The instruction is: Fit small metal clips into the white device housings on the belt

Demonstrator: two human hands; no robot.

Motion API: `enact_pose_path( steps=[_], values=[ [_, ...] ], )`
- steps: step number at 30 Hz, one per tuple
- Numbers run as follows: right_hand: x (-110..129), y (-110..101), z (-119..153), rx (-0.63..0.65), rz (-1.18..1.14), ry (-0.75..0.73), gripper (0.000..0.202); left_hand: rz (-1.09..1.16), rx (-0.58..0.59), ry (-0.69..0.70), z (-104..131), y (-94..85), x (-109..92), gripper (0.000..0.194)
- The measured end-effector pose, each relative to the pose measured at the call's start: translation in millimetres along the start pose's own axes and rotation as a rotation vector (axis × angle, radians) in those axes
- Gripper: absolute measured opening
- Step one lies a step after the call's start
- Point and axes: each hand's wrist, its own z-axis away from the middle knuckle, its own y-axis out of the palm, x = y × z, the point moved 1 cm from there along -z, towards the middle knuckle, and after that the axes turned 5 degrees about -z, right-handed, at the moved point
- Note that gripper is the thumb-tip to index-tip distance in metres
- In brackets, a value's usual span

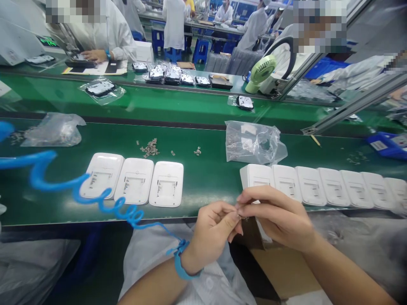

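Note:
My left hand [218,226], with a blue strap [184,262] round its wrist, pinches a tiny metal piece [239,216] at the bench's front edge. My right hand [275,216] meets it there, fingertips together at the same piece, whose shape is mostly hidden. To the left lie three white plastic housings [166,184] side by side, their recessed compartments facing up. Behind them is a pile of small metal parts [150,148], with a smaller cluster [197,151] to its right. A row of several similar white housings [310,185] stretches to the right, partly behind my right hand.
A coiled blue cord [108,201] crosses the left side to my wrist. Plastic bags [254,142] lie on the green bench. Bagged units [101,87] rest on the green strip behind. An open cardboard box [282,271] is below. Co-workers sit across; a green fan [262,70] stands there.

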Motion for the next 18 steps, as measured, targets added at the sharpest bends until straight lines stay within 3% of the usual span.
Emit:
enact_pose_path(
  steps=[8, 12, 15, 18],
  values=[
    [-2.9, -0.7, 3.2, 0.003, -0.04, 0.033, 0.037, 0.142, -0.021, 0.028, 1.3, 4.3, 15.7, 0.037],
    [-10.5, 0.5, 7.7, -0.003, -0.069, 0.116, 0.035, 0.184, -0.134, 0.104, 2.0, 2.9, 14.9, 0.028],
    [-18.8, 4.5, 15.3, 0.001, -0.123, 0.251, 0.028, 0.083, -0.262, 0.221, -2.2, -3.0, 14.5, 0.022],
    [-23.1, 11.9, 25.1, -0.047, -0.154, 0.389, 0.021, -0.164, -0.34, 0.317, -9.2, -8.1, 17.0, 0.02]
  ],
)
